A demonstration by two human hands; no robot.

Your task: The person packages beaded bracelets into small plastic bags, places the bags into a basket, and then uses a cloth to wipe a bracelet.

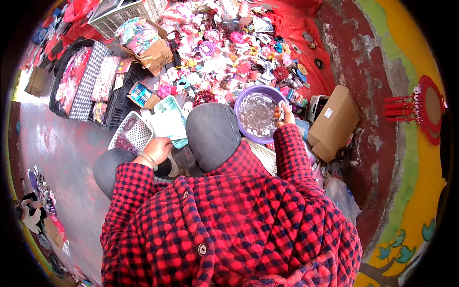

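Observation:
My right hand (285, 115) is at the right rim of a round purple basin (240, 126). Its fingers are bent together around something small that I cannot make out. Crumpled clear plastic (257, 114) lies in the basin. My left hand (158, 149), with a bangle at the wrist, is closed just below a white sheet (168, 125); whatever it may hold is hidden. That sheet lies over a pale teal basket (180, 143). Beside it a white perforated basket (138, 128) has dark red items inside.
Ahead spreads a heap of colourful hair accessories (224, 52) on red cloth (315, 71). Left stand a cardboard box (155, 60), a black crate (129, 86) and a grey crate (119, 19). A cardboard flap (334, 124) and plastic bag (342, 196) sit right, by the wall (368, 158).

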